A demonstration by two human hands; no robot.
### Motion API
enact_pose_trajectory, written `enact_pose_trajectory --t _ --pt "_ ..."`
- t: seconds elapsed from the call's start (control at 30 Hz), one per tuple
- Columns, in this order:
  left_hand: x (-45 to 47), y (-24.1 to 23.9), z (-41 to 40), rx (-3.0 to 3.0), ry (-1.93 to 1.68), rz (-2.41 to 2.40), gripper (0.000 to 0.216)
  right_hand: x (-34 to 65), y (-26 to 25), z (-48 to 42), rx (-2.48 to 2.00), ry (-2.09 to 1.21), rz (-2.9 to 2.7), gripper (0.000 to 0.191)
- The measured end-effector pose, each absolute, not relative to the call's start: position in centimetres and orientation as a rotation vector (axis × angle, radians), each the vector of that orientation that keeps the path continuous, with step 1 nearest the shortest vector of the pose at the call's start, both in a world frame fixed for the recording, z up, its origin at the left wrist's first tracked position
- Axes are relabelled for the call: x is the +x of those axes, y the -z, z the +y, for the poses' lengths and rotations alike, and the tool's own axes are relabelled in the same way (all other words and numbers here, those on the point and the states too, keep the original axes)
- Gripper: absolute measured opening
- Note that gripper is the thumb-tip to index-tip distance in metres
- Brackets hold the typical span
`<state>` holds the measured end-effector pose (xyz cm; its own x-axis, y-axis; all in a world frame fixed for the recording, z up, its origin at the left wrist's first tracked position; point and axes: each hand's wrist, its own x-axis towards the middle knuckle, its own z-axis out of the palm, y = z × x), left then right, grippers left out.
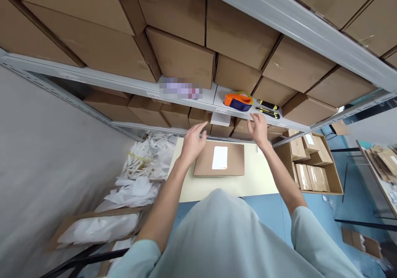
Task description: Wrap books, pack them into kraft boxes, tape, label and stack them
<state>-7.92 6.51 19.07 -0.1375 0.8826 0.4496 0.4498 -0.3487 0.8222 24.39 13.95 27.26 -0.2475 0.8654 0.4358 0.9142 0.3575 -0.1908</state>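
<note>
A flat brown cardboard box (204, 158) with a white label (219, 158) lies closed on the pale yellow tabletop (260, 183). My left hand (194, 142) is raised over the box's left side, fingers apart and holding nothing. To the right, my right hand (259, 130) is lifted near the shelf edge, with its fingers spread and nothing in them. Closest to that hand on the shelf are an orange and blue tape dispenser (238, 102) and two black and yellow utility knives (268, 108).
Cardboard boxes (180, 55) fill the metal shelves (211, 92) in front and overhead. Crumpled white packing material (139, 191) is heaped at the left, beside a grey wall (62, 133). A large open carton (336, 185) holding smaller boxes stands at the right on a blue floor.
</note>
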Motion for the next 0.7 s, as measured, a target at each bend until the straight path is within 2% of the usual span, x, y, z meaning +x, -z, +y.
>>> enact_pose_trajectory --t 0.1,0.2,0.4,0.6,0.7 --pt "-5.2 -23.9 8.0 1.903 -1.515 1.333 0.048 20.6 -31.4 18.4 -1.539 0.225 -2.282 0.059" --pt "-3.7 -25.9 7.1 1.98 -1.501 1.272 0.046 18.3 -32.8 21.4 -1.736 0.216 -2.434 0.066" --pt "-3.5 -23.5 2.9 1.933 -1.421 1.369 0.044 18.0 -32.5 24.9 -1.883 0.106 -2.615 0.065" --pt "-1.0 -21.4 0.1 1.784 -1.364 1.464 0.044 19.7 -31.2 27.7 -1.686 -0.022 -2.596 0.067" --pt "1.7 -21.0 -1.2 1.705 -1.409 1.466 0.043 21.4 -30.0 26.0 -1.553 -0.038 -2.533 0.069"
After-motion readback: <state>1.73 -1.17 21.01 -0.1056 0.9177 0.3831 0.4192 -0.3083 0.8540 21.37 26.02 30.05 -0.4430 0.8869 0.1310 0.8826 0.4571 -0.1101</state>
